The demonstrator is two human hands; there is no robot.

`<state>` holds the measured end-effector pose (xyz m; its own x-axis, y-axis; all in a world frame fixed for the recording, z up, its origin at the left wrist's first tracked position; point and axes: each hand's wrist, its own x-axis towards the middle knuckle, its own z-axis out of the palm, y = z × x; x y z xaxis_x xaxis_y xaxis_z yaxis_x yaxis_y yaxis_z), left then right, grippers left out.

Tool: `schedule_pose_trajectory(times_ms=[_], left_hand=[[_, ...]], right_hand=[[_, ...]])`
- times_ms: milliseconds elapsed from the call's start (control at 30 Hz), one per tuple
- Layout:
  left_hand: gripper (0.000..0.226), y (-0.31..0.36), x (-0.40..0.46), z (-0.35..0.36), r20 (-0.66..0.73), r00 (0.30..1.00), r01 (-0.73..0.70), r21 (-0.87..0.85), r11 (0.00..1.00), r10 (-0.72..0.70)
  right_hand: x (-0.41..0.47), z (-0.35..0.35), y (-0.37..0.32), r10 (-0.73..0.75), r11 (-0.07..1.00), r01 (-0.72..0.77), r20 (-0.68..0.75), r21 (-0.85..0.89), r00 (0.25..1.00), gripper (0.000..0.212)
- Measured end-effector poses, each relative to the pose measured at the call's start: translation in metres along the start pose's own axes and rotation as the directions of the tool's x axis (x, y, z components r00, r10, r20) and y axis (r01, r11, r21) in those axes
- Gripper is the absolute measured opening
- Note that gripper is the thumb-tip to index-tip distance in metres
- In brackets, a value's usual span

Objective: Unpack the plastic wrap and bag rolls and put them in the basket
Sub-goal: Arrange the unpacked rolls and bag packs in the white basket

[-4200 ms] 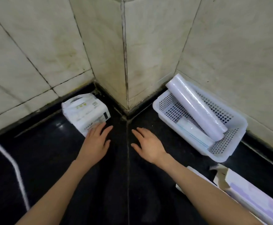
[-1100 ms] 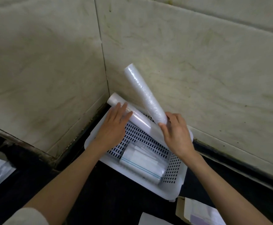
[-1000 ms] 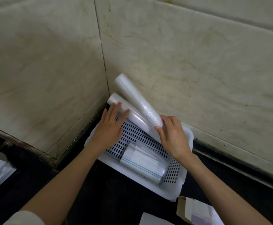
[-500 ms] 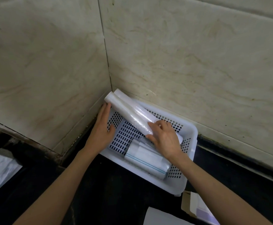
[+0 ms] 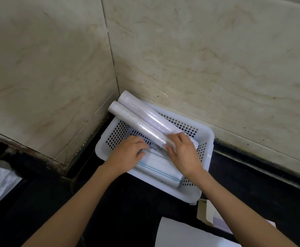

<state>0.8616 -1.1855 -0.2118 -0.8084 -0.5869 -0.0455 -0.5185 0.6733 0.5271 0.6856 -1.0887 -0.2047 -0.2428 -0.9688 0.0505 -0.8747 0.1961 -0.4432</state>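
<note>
The right hand (image 5: 185, 154) is curled over the near end of the front wrap roll (image 5: 138, 125); the left hand (image 5: 127, 154) is closed on the bag roll (image 5: 161, 170). Both wrap rolls are laid in the basket (image 5: 206, 139) with the bag roll, long axes pointing upper left, far ends overhanging the rim.

no text legible — packaging print blurred

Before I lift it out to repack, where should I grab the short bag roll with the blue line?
Grip the bag roll across its bare middle, from above on the near side. It lies flat along the basket floor; the left hand covers one end and the long rolls overhang the far side.
</note>
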Motion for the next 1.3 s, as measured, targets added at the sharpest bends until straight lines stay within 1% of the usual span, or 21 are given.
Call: schedule_pose_trajectory(times_ms=[67,167,233,367,467,567,633,733,800,867,900,933,967,1033,1067,1100,1133,1167,1200,1233,1300], left_hand=[[0.030,0.008,0.007,0.009,0.123,0.992,0.011,0.023,1.000,-0.013],[0.034,0.013,0.015,0.018,0.246,0.967,0.062,0.051,0.997,-0.072],[0.033,0.013,0.020,0.019,0.287,0.954,0.064,0.080,0.995,-0.085],[0.034,0.012,0.025,0.021,0.364,0.924,0.084,0.120,0.989,-0.122],[0.036,0.014,0.028,0.023,0.442,0.883,0.108,0.134,0.985,-0.157],[0.035,0.013,0.031,0.021,0.469,0.864,0.133,0.139,0.981,-0.184],[0.033,0.012,0.031,0.020,0.476,0.860,0.135,0.136,0.981,-0.184],[0.028,0.011,0.029,0.017,0.462,0.872,0.121,0.118,0.986,-0.162],[0.026,0.012,0.028,0.015,0.442,0.886,0.105,0.106,0.989,-0.141],[0.025,0.013,0.025,0.013,0.437,0.891,0.119,0.040,0.992,-0.124],[0.026,0.013,0.023,0.008,0.437,0.891,0.165,-0.057,0.985,-0.124],[0.027,0.011,0.022,0.002,0.436,0.891,0.227,-0.189,0.955,-0.126],[0.028,0.008,0.020,-0.006,0.417,0.900,0.277,-0.324,0.905,-0.126],[0.028,-0.002,0.018,-0.022,0.308,0.933,0.329,-0.510,0.794,-0.188],[0.026,-0.008,0.016,-0.026,0.224,0.940,0.340,-0.543,0.768,-0.258],[0.024,-0.014,0.014,-0.026,0.141,0.936,0.348,-0.506,0.789,-0.322],[0.023,-0.017,0.013,-0.023,0.089,0.930,0.363,-0.394,0.844,-0.357],[0.024,-0.018,0.012,-0.017,0.089,0.931,0.365,-0.240,0.900,-0.354],[0.026,-0.018,0.011,-0.008,0.140,0.939,0.330,-0.104,0.938,-0.315],[0.032,-0.016,0.010,0.002,0.211,0.945,0.263,-0.027,0.964,-0.252],[0.047,-0.008,0.014,0.016,0.316,0.943,0.119,-0.015,0.993,-0.108]], right_hand=[[-0.013,-0.001,0.001,0.022,0.999,-0.023,0.030,0.035,0.999,0.031],[-0.030,0.006,0.004,0.035,0.999,-0.031,0.241,-0.021,0.970,0.039],[-0.034,0.011,0.007,0.041,0.997,-0.016,0.328,-0.079,0.944,0.042],[-0.030,0.016,0.006,0.093,0.992,-0.054,0.375,-0.113,0.922,0.040],[-0.024,0.021,0.004,0.148,0.987,-0.103,0.431,-0.127,0.890,0.039],[-0.018,0.021,0.003,0.195,0.981,-0.165,0.522,-0.104,0.831,0.038],[-0.014,0.018,0.002,0.200,0.979,-0.192,0.576,-0.075,0.793,0.035],[-0.011,0.013,0.002,0.175,0.976,-0.217,0.640,-0.013,0.748,0.018],[-0.011,0.009,0.000,0.173,0.972,-0.235,0.667,0.004,0.725,0.024],[-0.012,0.006,0.000,0.160,0.976,-0.219,0.649,0.010,0.744,0.029],[-0.014,0.005,0.001,0.152,0.980,-0.201,0.618,0.010,0.772,0.030],[-0.016,0.001,0.000,0.157,0.982,-0.191,0.583,-0.004,0.797,0.029],[-0.018,-0.003,0.000,0.150,0.985,-0.173,0.532,-0.007,0.833,0.025],[-0.020,-0.017,0.004,0.153,0.986,-0.166,0.449,-0.011,0.880,0.009],[-0.020,-0.025,0.007,0.167,0.983,-0.184,0.420,0.000,0.892,0.017],[-0.020,-0.033,0.011,0.187,0.977,-0.211,0.388,0.018,0.902,0.020],[-0.020,-0.041,0.016,0.222,0.965,-0.257,0.350,0.057,0.910,0.015],[-0.020,-0.048,0.020,0.264,0.942,-0.312,0.304,0.121,0.915,0.010],[-0.021,-0.054,0.025,0.311,0.908,-0.366,0.256,0.205,0.915,0.007],[-0.021,-0.058,0.028,0.359,0.864,-0.408,0.205,0.295,0.910,0.009],[-0.022,-0.062,0.033,0.444,0.765,-0.455,0.139,0.456,0.885,0.014]])
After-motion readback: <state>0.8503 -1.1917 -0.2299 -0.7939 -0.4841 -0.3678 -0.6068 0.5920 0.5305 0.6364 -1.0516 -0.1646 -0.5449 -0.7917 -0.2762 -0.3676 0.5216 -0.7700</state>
